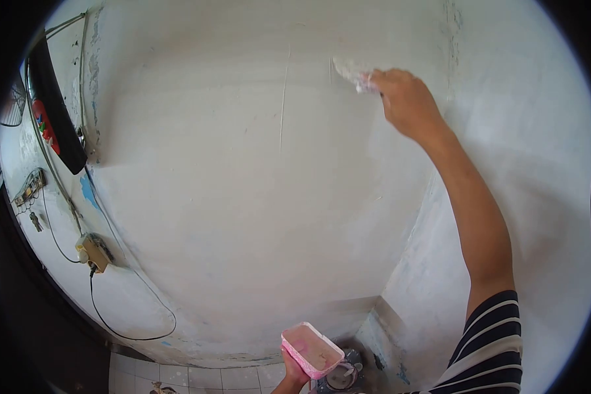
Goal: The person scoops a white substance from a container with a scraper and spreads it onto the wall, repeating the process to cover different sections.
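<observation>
My right hand (407, 102) is raised high, its fingers closed around a putty knife (353, 72) smeared with white paste. The blade is at the pale wall (243, 197), where a long thin ridge of paste runs down left of it and a short one sits close by. Low in the view, my left hand (294, 369) grips a pink and white rectangular tub (313, 350) from its left side. Pinkish-white paste lies inside the tub. Only part of the left hand shows.
A socket box (93, 253) with plugged-in cables hangs at the left, below a key rack (30, 187) and a long black object (56, 105). A grey machine-like object (343, 377) stands on the tiled floor (203, 378) behind the tub. Another wall (525, 157) meets this one at the right.
</observation>
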### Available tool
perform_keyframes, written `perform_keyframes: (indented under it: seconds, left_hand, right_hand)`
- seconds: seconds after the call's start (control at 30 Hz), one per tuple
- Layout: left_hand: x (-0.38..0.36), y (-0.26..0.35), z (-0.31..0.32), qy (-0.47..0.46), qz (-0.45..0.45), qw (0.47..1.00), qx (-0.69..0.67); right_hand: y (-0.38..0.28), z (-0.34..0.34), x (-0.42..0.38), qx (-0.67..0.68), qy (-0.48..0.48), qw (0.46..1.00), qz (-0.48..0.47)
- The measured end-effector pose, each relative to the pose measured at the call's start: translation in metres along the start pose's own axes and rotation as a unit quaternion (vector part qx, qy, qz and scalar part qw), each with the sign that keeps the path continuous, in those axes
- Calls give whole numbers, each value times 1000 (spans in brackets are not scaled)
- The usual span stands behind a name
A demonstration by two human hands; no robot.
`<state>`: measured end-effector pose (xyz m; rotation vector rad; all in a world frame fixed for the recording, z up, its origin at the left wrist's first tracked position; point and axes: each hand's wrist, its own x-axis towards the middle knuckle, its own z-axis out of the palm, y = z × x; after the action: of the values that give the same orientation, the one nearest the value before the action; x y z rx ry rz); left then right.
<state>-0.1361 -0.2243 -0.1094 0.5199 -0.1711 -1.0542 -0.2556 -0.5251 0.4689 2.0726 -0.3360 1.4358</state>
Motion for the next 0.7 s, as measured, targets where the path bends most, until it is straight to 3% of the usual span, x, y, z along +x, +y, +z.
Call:
perform_keyframes:
  seconds: [0.07,0.13,0.27,0.43,0.53,0.6,0.67,0.7]
  left_hand:
    - [-2,-3,-7,9,3,1000,0]
    - [-1,-1,-6,17,4,1000,4]
    - [-6,1,11,-13,12,1000,-10]
    - [-2,-3,0,-10,27,1000,-5]
    - [-3,-4,-1,0,18,1000,-7]
    - [-7,-2,12,19,21,1000,-8]
    - [-9,-4,14,35,28,999,-7]
    - [-6,-6,8,18,29,999,-5]
  right_hand:
    - [0,-4,-12,16,-16,1000,-16]
    - [4,-20,-6,127,5,991,-42]
    - [16,-32,48,91,81,992,-13]
    - [8,-4,22,-16,-15,1000,-1]
    - [-8,-6,-15,28,-43,998,-23]
    - [-8,-32,-9,81,-85,993,21]
    - [4,-35,15,106,56,992,29]
    - [13,-28,30,108,57,992,29]
